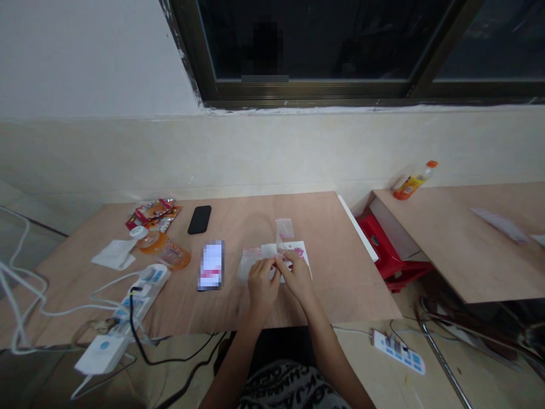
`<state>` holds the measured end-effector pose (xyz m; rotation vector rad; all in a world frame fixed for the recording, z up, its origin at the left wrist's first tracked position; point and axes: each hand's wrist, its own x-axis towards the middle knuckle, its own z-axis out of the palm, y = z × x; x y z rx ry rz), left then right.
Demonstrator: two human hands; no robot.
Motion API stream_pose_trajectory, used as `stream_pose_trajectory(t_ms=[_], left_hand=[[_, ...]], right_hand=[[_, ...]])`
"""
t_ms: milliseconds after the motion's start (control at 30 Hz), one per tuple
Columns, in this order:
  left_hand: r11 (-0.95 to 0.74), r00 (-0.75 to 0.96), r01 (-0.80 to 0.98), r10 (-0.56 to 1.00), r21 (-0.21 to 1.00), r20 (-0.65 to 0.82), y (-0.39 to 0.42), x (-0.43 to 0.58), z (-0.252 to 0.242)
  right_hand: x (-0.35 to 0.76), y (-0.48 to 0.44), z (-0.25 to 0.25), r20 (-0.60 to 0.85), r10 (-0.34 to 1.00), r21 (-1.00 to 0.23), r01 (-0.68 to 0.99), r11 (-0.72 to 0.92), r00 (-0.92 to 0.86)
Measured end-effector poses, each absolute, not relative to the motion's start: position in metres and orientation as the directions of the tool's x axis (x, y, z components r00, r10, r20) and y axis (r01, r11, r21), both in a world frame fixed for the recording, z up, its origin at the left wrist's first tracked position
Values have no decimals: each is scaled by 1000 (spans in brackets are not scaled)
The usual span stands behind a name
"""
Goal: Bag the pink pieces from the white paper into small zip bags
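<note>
Both hands work low at the centre of the frame, just above the near edge of the table [272, 227], wrists close together and forearms rising from the bottom of the view. The right hand [297, 278] is nearly closed, its fingertips pinching the lower end of a small clear bag [284, 230] with pink print, which stands up from the pinch towards the far side. The left hand [260, 287] curls inward to meet it, though the fingers hide whether it has hold of the bag or of the sheet beneath. That white sheet [296, 253], also printed in pink, lies flat under the hands, with a crumpled clear film [251, 267] spreading from its left end; the sheet appears to serve as a flat working surface.

To the left, a blurred packet [211, 265] and a black phone [200, 220] sit just beyond the hands' reach of work. Farther left lie foil sachets [153, 215], an orange tub [151, 241], a tissue [114, 254] and a power strip [145, 289], the strip's cords running over the left edge. On the right, tan wood extends to the table's corner, beyond which stand a red stool [389, 244] and a second table [460, 238].
</note>
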<state>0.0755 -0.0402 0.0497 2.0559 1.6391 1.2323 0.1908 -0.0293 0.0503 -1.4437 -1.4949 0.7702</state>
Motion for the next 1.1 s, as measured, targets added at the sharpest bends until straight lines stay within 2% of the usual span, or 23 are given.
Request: stream_pose_trajectory(t_ms=[133, 200, 267, 367, 500, 600, 800, 933, 1100], left_hand=[[-242, -57, 477, 951, 845, 305, -38, 76, 46], [-110, -140, 312, 977, 944, 160, -35, 73, 41], [35, -188, 130, 982, 991, -10, -30, 69, 34], [217, -102, -138, 967, 966, -232, -23, 65, 27], [364, 105, -357, 931, 860, -351, -19, 65, 31], [409, 171, -368, 913, 835, -371, -18, 68, 38], [318, 75, -305, 948, 897, -311, -17, 61, 49], [274, 75, -234, 962, 933, -263, -16, 56, 60], [242, 107, -167, 968, 956, -226, -18, 55, 73]], right_hand=[[200, -22, 45, 218, 944, -923, 367, 116, 249], [207, -20, 44, 209, 937, -951, 283, 127, 281], [214, -19, 44, 182, 937, -977, 164, 137, 299], [222, -17, 44, 109, 949, -992, -30, 123, 294], [225, -16, 42, 43, 969, -983, -160, 84, 241], [224, -16, 37, 15, 975, -983, -175, 56, 222], [223, -12, 20, -75, 984, -968, -249, -32, 163], [217, -10, 8, -165, 981, -906, -410, -107, 107], [204, -12, 5, -252, 967, -748, -639, -177, 27]])
